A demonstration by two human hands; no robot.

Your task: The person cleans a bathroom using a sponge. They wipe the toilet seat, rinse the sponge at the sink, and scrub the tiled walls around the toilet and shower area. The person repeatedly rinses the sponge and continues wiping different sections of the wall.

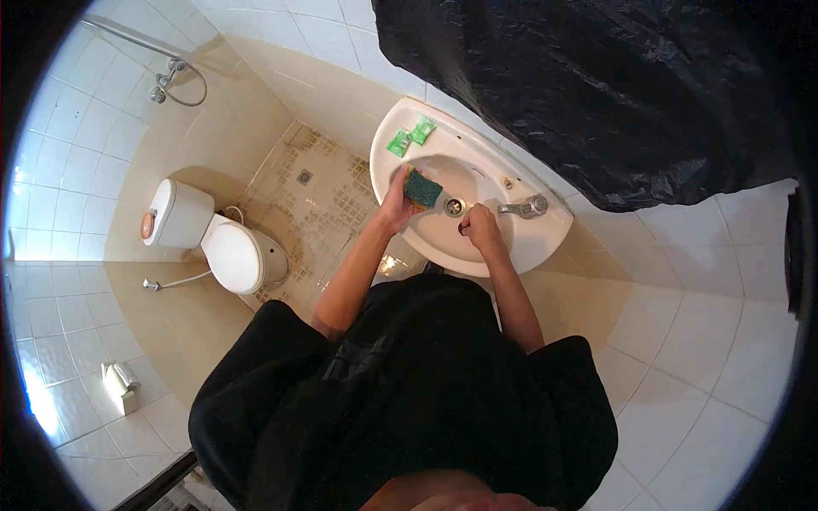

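Over the left part of the white sink, my left hand is closed on a scouring sponge, its dark green rough face up and a strip of yellow showing at the edge. My right hand is over the basin just right of the drain, fingers curled in. A small dark round thing shows at its fingertips; its kind is too small to make out. The chrome faucet is on the right side of the sink, close to my right hand.
Two small green packets lie on the sink's far left ledge. Black plastic sheeting covers the wall above the sink. A white toilet stands to the left, with a shower fitting beyond it and a floor drain between.
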